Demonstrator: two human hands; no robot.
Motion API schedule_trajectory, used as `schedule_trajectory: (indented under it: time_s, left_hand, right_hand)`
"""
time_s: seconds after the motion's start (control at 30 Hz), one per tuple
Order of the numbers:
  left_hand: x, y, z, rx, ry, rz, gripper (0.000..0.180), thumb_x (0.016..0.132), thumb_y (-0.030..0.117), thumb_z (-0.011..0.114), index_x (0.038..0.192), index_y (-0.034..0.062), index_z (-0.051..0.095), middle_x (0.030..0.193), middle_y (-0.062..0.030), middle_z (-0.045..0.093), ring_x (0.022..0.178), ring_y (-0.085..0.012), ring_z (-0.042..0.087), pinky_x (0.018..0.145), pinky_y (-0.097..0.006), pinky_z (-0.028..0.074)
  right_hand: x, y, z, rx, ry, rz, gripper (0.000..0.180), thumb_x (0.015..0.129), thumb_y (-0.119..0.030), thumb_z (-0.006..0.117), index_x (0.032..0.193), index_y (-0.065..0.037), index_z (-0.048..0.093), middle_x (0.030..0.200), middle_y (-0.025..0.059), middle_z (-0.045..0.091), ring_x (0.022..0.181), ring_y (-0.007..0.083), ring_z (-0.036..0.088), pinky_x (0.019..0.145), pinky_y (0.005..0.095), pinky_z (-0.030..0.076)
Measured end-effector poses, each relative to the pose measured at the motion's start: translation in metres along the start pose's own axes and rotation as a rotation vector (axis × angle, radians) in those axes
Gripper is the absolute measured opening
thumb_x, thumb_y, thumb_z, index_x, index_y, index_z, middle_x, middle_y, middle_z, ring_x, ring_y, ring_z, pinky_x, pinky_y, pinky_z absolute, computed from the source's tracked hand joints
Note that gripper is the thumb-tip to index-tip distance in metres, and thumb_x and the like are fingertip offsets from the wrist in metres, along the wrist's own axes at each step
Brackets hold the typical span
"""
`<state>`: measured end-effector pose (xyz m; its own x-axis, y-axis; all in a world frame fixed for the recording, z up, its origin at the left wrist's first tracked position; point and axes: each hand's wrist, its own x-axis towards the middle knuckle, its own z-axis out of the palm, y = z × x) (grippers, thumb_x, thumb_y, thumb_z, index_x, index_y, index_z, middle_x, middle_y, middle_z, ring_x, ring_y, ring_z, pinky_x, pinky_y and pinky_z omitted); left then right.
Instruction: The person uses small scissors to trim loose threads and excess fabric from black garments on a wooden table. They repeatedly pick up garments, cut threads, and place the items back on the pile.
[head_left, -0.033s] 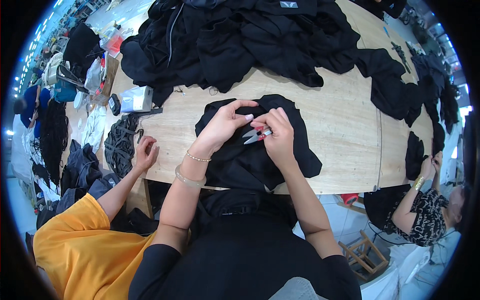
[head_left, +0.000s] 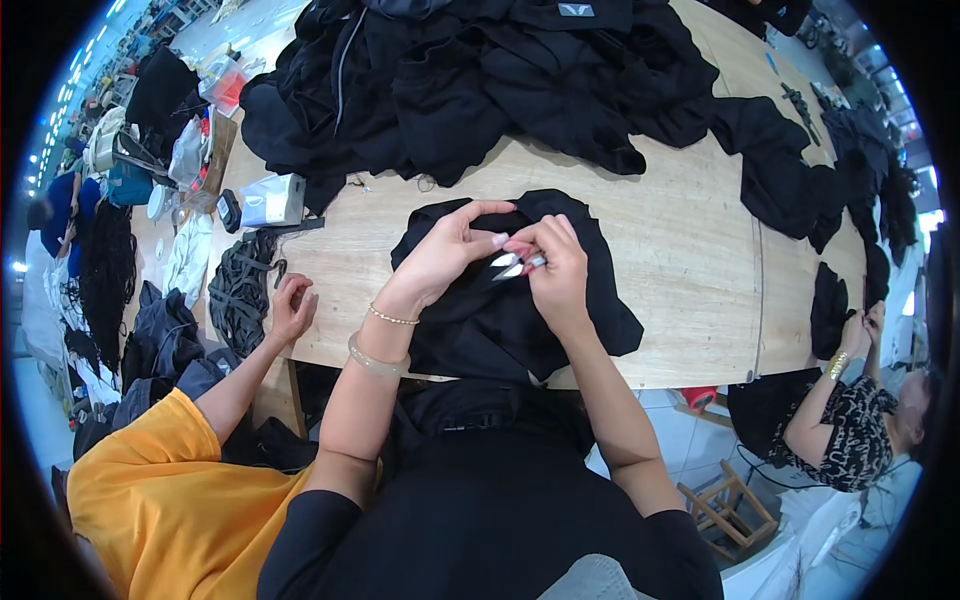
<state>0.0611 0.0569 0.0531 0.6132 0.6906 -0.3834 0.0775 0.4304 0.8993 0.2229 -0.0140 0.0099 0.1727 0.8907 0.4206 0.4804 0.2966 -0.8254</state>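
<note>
A black garment point(head_left: 480, 320) lies bunched on the wooden table in front of me. My left hand point(head_left: 450, 245) rests over its upper part, forefinger stretched across the cloth, thumb bent in toward my other hand. Black cloth shows between that thumb and forefinger; the remaining fingers are hidden. My right hand point(head_left: 555, 265) is closed around small thread snips point(head_left: 510, 268) with red on the handles. Their pale blades stick out from the palm toward the left, over the garment. Thumb and fingertips of this hand meet close to my left thumb; anything fine pinched there is too small to see.
A large heap of black garments point(head_left: 450, 90) covers the table's far side. At left, a co-worker's hand point(head_left: 292, 308) rests beside a tangle of dark straps point(head_left: 240, 290) and a white box point(head_left: 273, 200). Another person point(head_left: 840, 420) handles dark cloth at right, near a wooden stool point(head_left: 728, 508).
The snips have turned slightly within my right hand, and their blades now look brighter and sit a little higher. Both hands keep nearly the same place.
</note>
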Motion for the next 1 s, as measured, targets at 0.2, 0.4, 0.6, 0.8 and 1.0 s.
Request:
schedule_trajectory:
  time_s: [0.2, 0.4, 0.6, 0.8, 1.0]
  left_hand:
    - [0.0, -0.001, -0.004, 0.058, -0.081, 0.061, 0.051, 0.09, -0.005, 0.062, 0.139, 0.0037, 0.051, 0.1, -0.0048, 0.071, 0.09, -0.0054, 0.062, 0.083, -0.018, 0.047]
    - [-0.001, -0.001, -0.004, 0.038, -0.094, 0.089, 0.05, 0.089, -0.006, 0.062, 0.137, 0.004, 0.053, 0.101, -0.0042, 0.071, 0.094, -0.006, 0.062, 0.086, -0.02, 0.048]
    - [-0.003, 0.004, -0.004, 0.015, -0.076, 0.075, 0.05, 0.09, -0.003, 0.064, 0.138, 0.0031, 0.052, 0.102, -0.0053, 0.071, 0.093, -0.0067, 0.063, 0.087, -0.021, 0.048]
    - [0.001, 0.004, 0.004, 0.003, -0.058, 0.089, 0.049, 0.09, -0.002, 0.065, 0.137, 0.0034, 0.053, 0.098, -0.0045, 0.071, 0.092, -0.0061, 0.063, 0.086, -0.02, 0.049]
    - [-0.006, 0.012, 0.004, -0.077, 0.025, 0.119, 0.049, 0.089, -0.002, 0.066, 0.136, 0.004, 0.054, 0.096, -0.0032, 0.07, 0.091, -0.0061, 0.064, 0.086, -0.019, 0.049]
  right_hand:
    - [-0.003, 0.006, 0.004, 0.742, 0.121, 0.47, 0.016, 0.099, -0.017, 0.061, 0.088, -0.006, 0.062, 0.085, -0.0014, 0.061, 0.082, 0.0075, 0.052, 0.078, 0.0222, 0.04]
    - [-0.004, 0.02, -0.022, 1.217, 0.239, 0.529, 0.016, 0.099, -0.024, 0.063, 0.092, -0.01, 0.057, 0.088, -0.0019, 0.056, 0.077, 0.0081, 0.049, 0.071, 0.0255, 0.038]
    - [0.003, 0.0, -0.041, 0.494, 0.131, 0.364, 0.01, 0.092, -0.011, 0.07, 0.086, -0.007, 0.064, 0.082, -0.0045, 0.053, 0.072, 0.0027, 0.043, 0.066, 0.0204, 0.035]
    - [0.006, -0.022, -0.018, -0.038, 0.158, -0.059, 0.011, 0.076, 0.002, 0.076, 0.081, -0.001, 0.066, 0.071, 0.0074, 0.054, 0.066, 0.0181, 0.051, 0.06, 0.0275, 0.04]
    - [-0.003, -0.021, -0.045, 0.633, 0.254, 0.437, 0.01, 0.093, -0.006, 0.067, 0.086, 0.0, 0.065, 0.078, -0.0033, 0.059, 0.07, 0.0036, 0.046, 0.063, 0.0201, 0.035]
